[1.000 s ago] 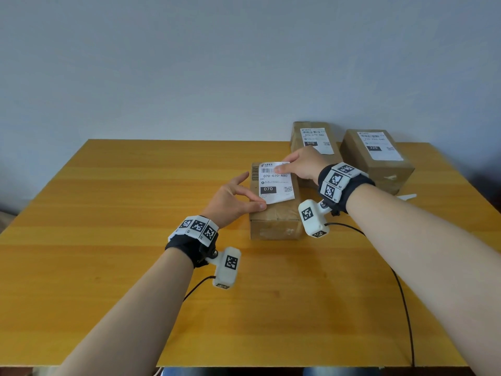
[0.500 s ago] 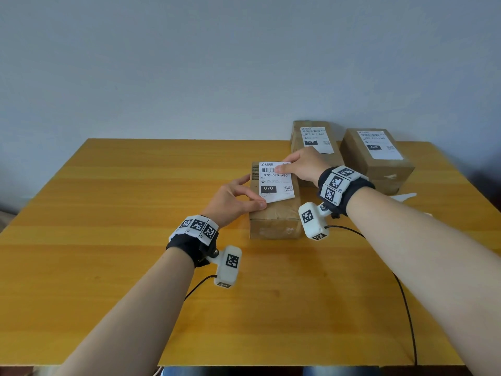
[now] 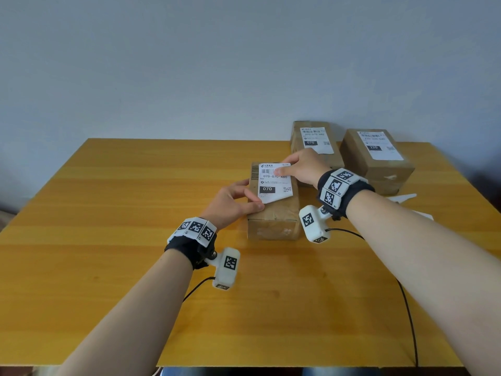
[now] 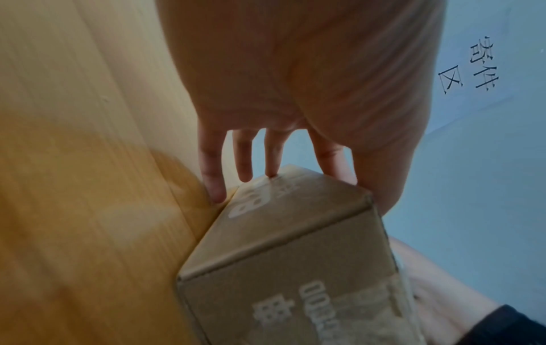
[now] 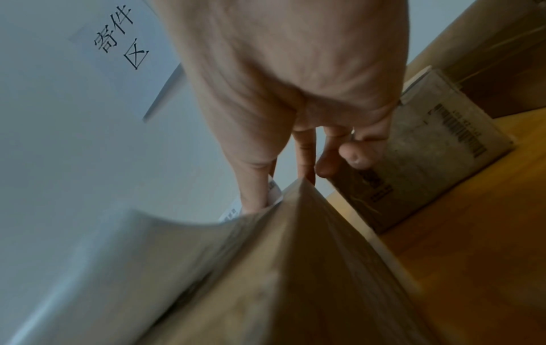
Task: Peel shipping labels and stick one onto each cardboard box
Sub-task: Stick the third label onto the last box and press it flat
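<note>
Fingers (image 3: 284, 161) of the right hand (image 3: 306, 168) lie on the far right corner of the shipping label (image 3: 275, 181), pressing it onto the top of the nearest cardboard box (image 3: 273, 213); the right wrist view shows one finger flat on the paper and the others curled beside the box edge. The left hand (image 3: 230, 203) rests against the box's left side, its fingers (image 4: 245, 161) straight and spread along the cardboard, thumb up at the top edge near the label's near left corner. That near corner of the label curls slightly upward. The box sits mid-counter (image 3: 122, 240). Two labelled boxes (image 3: 315, 142) (image 3: 376, 156) stand behind it at the far edge, close together. White paper scraps (image 3: 404, 198) lie to the right.
</note>
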A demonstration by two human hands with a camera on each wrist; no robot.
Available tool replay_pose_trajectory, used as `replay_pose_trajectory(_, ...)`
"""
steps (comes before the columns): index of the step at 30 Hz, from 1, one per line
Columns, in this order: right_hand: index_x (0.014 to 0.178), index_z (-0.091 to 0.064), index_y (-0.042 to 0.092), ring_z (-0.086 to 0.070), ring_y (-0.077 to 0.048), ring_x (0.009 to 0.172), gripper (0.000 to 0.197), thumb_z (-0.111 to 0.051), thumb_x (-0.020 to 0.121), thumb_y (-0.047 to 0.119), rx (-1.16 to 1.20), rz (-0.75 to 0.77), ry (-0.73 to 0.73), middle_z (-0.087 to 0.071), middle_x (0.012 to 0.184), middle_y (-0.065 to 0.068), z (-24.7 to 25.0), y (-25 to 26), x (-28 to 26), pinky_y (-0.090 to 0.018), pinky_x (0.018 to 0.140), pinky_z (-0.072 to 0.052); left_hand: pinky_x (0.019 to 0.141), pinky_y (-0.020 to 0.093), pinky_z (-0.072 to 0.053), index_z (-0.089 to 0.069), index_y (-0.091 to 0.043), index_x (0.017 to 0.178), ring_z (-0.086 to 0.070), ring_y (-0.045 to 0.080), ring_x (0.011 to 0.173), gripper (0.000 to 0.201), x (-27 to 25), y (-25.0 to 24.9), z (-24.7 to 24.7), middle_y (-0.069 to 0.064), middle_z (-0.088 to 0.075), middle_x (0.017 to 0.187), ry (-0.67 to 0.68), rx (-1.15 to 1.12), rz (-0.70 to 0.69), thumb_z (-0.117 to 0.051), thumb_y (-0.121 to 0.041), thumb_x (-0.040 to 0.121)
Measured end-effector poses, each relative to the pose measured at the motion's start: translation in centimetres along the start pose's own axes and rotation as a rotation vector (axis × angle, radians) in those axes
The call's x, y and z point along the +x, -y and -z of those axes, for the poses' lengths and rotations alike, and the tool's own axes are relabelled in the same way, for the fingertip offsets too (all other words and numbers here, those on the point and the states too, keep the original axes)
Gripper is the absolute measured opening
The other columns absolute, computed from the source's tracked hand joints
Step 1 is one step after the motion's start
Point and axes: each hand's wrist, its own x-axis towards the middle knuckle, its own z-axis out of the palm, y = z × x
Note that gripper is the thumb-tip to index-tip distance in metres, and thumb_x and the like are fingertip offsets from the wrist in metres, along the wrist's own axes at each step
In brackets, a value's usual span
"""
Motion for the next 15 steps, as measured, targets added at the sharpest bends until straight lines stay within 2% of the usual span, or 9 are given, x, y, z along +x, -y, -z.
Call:
replay_pose_trajectory(3,0.118,-0.077,0.018,-0.062,-0.014,0.104,0.033,-0.082,0.089,0.034,0.005,0.013,-0.008,-0.073,0.115,0.001,-0.1,0.0,0.0,-0.022,0.071,-0.042,0.117,0.042,-0.047,-0.079,-0.028,0.07,-0.06,0.012,0.134,0.026,0.2,0.6,0.0,-0.009,-0.063,0.145,0.022,-0.03,-0.01,-0.087,-0.008,0.084)
replay_pose_trajectory(5,0.125,-0.072,0.019,-0.06,-0.016,0.107,0.043,-0.085,0.087,0.034,0.012,0.009,-0.013,-0.065,0.114,0.003,0.0,-0.1,0.0,-0.027,0.079,-0.044,0.102,0.032,-0.056,-0.078,-0.021,0.075,-0.066,0.005,0.121,0.02,0.0,0.5,0.0,-0.015,-0.067,0.136,0.031,-0.044,0.001,-0.086,-0.006,0.085)
replay_pose_trajectory(7,0.134,-0.063,0.02,-0.059,-0.018,0.113,0.058,-0.087,0.084,0.035,0.028,-0.013,-0.002,-0.062,0.121,0.0,0.2,0.0,0.2,-0.034,0.094,-0.048,0.078,0.025,-0.061,-0.076,-0.015,0.08,-0.07,0.003,0.108,0.013,-0.2,0.3,0.1,-0.022,-0.069,0.126,0.044,-0.079,0.024,-0.083,-0.008,0.088)
replay_pose_trajectory(9,0.143,-0.054,0.021,-0.06,-0.022,0.118,0.07,-0.088,0.083,0.034,0.042,-0.034,0.023,-0.061,0.13,-0.003,0.4,0.0,0.2,-0.039,0.097,-0.052,0.074,0.028,-0.061,-0.077,-0.015,0.082,-0.072,0.01,0.105,0.012,-0.3,0.2,0.2,-0.018,-0.07,0.132,0.047,-0.111,0.045,-0.079,-0.017,0.094)
replay_pose_trajectory(12,0.152,-0.043,0.024,-0.06,-0.023,0.118,0.075,-0.083,0.088,0.03,0.03,-0.048,0.069,-0.055,0.142,-0.005,0.6,0.5,-0.4,-0.038,0.085,-0.059,0.07,0.024,-0.059,-0.078,-0.019,0.082,-0.068,0.008,0.112,0.026,-0.2,-0.2,0.1,-0.013,-0.063,0.139,-0.006,-0.064,0.076,-0.066,-0.028,0.104)
replay_pose_trajectory(15,0.159,-0.034,0.023,-0.058,-0.022,0.113,0.076,-0.076,0.095,0.024,0.003,-0.06,0.088,-0.048,0.153,-0.008,0.5,0.6,-1.0,-0.029,0.069,-0.056,0.064,0.023,-0.058,-0.077,-0.023,0.083,-0.068,0.02,0.122,0.023,0.3,-0.7,-0.2,-0.003,-0.071,0.132,-0.059,-0.027,0.117,-0.068,-0.03,0.102)
